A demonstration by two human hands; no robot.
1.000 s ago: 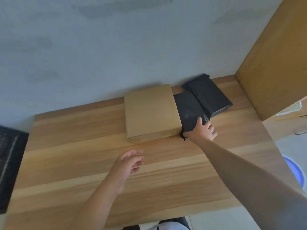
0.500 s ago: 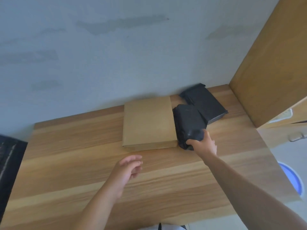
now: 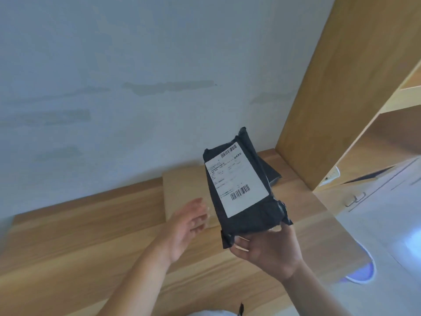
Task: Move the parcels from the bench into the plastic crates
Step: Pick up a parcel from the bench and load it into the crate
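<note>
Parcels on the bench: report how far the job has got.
Done: nothing visibly crated; no crate is in view. In hand: the right hand grips the black labelled parcel, lifted off the bench. Left: the brown parcel and second black parcel.

The right hand [image 3: 271, 249] has lifted the black parcel [image 3: 245, 190] off the bench [image 3: 68, 236] and turned it label-up, gripping its near end. The left hand [image 3: 184, 226] has risen, open, beside it.
</note>
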